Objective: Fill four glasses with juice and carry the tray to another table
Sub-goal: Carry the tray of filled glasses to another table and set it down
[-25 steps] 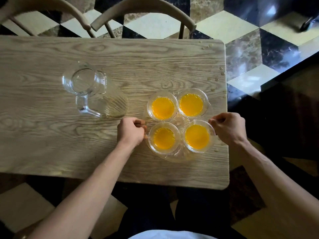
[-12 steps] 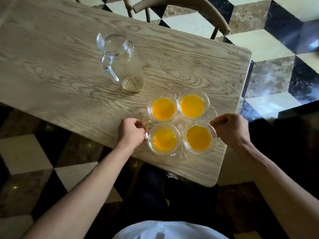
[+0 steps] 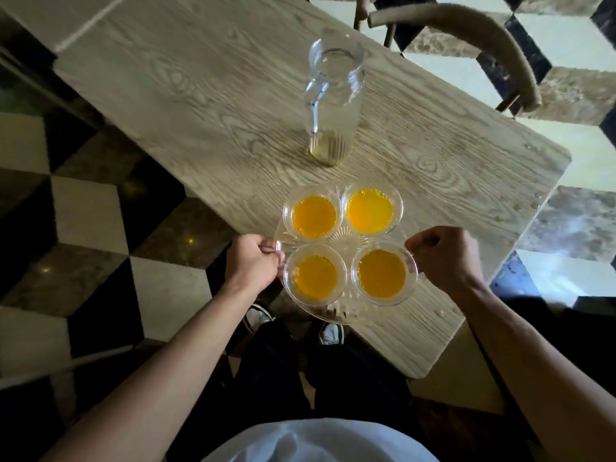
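A round clear glass tray [image 3: 336, 313] carries several glasses of orange juice [image 3: 314, 215], set close together in a square. My left hand [image 3: 254, 260] grips the tray's left rim and my right hand [image 3: 443, 253] grips its right rim. The tray hangs partly over the near edge of the wooden table [image 3: 206, 105], with its near side above the floor and my shoes. An empty clear jug [image 3: 333, 101] stands upright on the table behind the tray.
A wooden chair [image 3: 480, 35] stands at the table's far side. The floor [image 3: 83, 211] is a black, white and brown checker pattern. Small drops of liquid lie on the table near its right corner [image 3: 533, 201].
The view has swung round the table corner as I turn left. The tray has come off the tabletop towards me and now overhangs the near edge, both hands still holding it.
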`<state>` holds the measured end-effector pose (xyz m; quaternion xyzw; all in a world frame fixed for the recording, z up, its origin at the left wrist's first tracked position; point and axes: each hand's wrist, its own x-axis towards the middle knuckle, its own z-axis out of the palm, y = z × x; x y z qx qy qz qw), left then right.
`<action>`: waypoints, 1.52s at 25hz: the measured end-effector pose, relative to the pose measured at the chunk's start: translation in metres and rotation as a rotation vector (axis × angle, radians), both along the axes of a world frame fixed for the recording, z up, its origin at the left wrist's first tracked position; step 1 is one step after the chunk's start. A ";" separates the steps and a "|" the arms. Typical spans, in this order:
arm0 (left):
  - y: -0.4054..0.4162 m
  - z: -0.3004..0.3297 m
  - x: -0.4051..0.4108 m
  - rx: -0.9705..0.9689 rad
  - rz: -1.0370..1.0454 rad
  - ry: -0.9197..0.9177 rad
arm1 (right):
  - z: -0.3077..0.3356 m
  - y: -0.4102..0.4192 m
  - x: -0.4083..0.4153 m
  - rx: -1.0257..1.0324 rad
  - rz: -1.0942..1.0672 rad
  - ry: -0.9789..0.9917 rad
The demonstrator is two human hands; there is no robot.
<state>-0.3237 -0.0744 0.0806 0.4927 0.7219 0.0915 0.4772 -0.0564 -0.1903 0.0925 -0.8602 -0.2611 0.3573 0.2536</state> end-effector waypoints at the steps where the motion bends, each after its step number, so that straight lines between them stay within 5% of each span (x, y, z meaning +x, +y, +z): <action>1: -0.001 0.002 -0.007 0.004 0.033 -0.006 | 0.001 0.006 -0.005 0.002 0.020 -0.005; 25: 0.003 0.042 -0.269 0.091 0.654 -0.066 | 0.032 0.171 -0.256 0.043 0.567 -0.087; 38: 0.032 0.047 -0.405 0.070 0.793 -0.098 | 0.034 0.250 -0.402 0.027 0.748 -0.047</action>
